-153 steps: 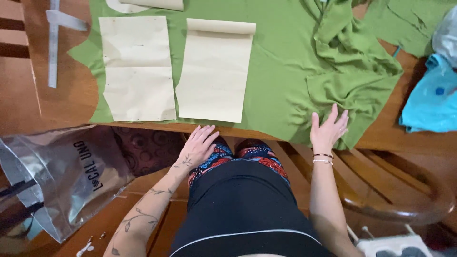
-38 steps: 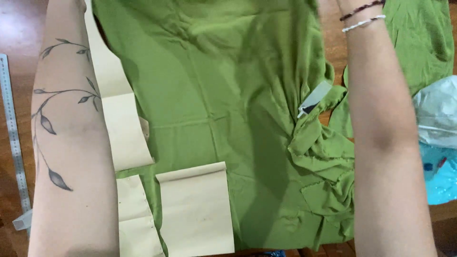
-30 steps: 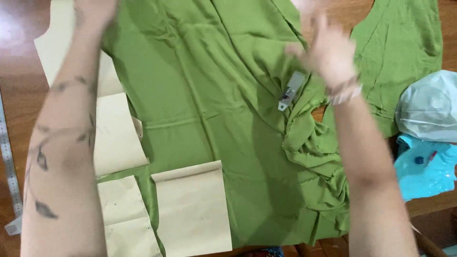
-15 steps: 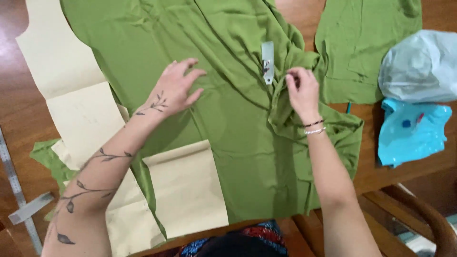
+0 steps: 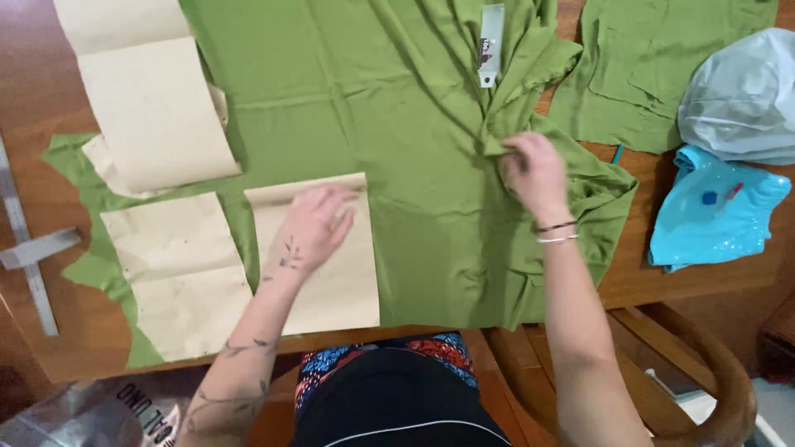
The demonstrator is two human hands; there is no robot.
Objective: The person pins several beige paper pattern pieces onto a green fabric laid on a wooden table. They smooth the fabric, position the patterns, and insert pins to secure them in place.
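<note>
A large green fabric [image 5: 373, 108] lies spread over a wooden table [image 5: 33, 91]. My left hand [image 5: 313, 228] rests flat, fingers spread, on a beige paper pattern piece [image 5: 339, 281] lying on the fabric's near edge. My right hand [image 5: 534, 170] pinches a bunched fold of the green fabric on the right side. A grey rectangular tool [image 5: 490, 45] lies on the fabric above that hand. Two more beige pattern pieces [image 5: 157, 116] [image 5: 178, 273] sit to the left.
A second green fabric piece [image 5: 654, 66] lies at the upper right. A pale plastic bag [image 5: 741, 99] and a turquoise bag [image 5: 712, 207] sit at the right edge. A metal ruler [image 5: 29, 248] lies at the left. A wooden chair [image 5: 712, 389] stands lower right.
My left hand has come down from the middle of the fabric onto the near paper piece. My right hand has shifted lower along the bunched fold. The view has pulled back toward me.
</note>
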